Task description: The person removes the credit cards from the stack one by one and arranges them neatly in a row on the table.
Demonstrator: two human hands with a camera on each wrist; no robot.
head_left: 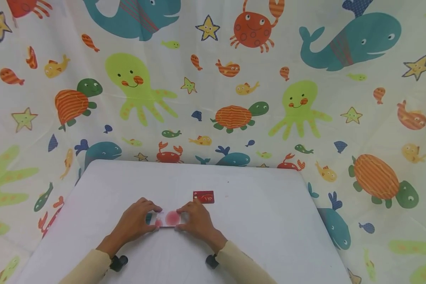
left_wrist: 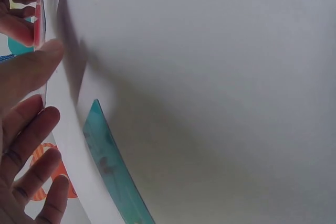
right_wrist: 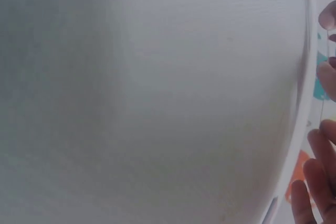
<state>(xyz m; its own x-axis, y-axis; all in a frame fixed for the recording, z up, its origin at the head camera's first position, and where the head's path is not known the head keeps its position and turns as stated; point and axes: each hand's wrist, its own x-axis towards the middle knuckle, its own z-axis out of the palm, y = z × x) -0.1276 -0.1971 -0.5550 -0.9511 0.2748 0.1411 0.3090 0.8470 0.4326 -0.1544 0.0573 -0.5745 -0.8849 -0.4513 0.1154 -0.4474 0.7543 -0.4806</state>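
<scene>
Both hands hold a flat white-and-pink card (head_left: 172, 218) with a red round patch, raised above the white table. My left hand (head_left: 136, 221) pinches its left end between thumb and fingers, and my right hand (head_left: 199, 224) pinches the right end. Seen almost edge-on in the left wrist view, the card (left_wrist: 39, 27) appears thin with a clear rim. A teal card (left_wrist: 113, 166) lies flat on the table below the left hand, partly hidden by that hand in the head view. Just beyond the right hand lies a red VIP card (head_left: 207, 196).
The white table (head_left: 269, 221) extends around the hands. Behind it hangs a cloth (head_left: 206, 90) printed with sea animals. Each wrist wears a small black camera, the left camera (head_left: 118, 263) and the right camera (head_left: 212, 261).
</scene>
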